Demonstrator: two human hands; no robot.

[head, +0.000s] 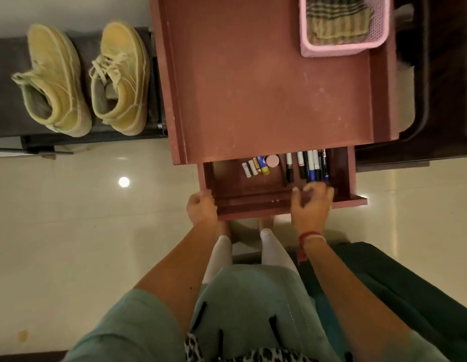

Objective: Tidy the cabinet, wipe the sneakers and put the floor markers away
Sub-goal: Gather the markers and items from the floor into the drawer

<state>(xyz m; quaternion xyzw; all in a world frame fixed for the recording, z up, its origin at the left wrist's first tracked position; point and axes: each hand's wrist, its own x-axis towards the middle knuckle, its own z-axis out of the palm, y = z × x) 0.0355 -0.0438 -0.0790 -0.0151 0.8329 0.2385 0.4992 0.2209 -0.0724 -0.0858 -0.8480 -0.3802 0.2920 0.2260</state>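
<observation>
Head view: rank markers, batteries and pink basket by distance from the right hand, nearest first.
1. Markers: in the drawer, right side, just beyond the right hand.
2. Batteries: same drawer, to the left.
3. Pink basket: back right of the cabinet top.

Markers (pixel 309 165) lie side by side in the open drawer (pixel 227 185); yellow sneakers (pixel 122 74) (laced) sit left.

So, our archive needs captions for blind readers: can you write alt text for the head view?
A person's left hand grips the front corner of the open drawer while the right hand, fingers loosely curled, reaches toward markers lined up inside. Batteries lie beside them; yellow sneakers sit on a rack at left.
</observation>
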